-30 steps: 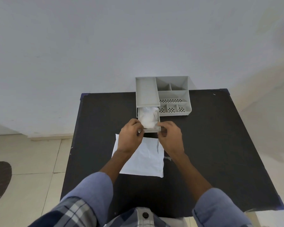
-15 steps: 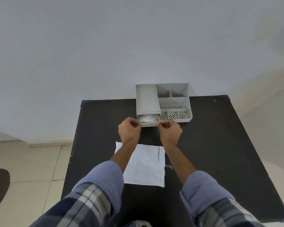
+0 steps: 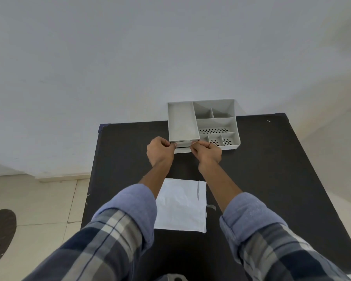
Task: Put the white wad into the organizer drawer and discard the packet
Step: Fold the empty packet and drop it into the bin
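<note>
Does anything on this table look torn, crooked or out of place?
The white packet lying flat near the table's front edge has a tear down from its far edge, right side. A small pale scrap lies just off its right edge. Nothing else stands out.

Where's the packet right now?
In the head view, the white packet lies flat on the black table, near the person, between both forearms, well short of the grey organizer.

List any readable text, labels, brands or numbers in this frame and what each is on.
None readable.
Grey organizer: plain plastic with perforated holes, no lettering.
Drawer: nearly shut, front edge blank.
White packet on the black table: blank, only creases and a tear.
Plaid sleeves: pattern only.
Left hand and right hand carry nothing printed.
</note>
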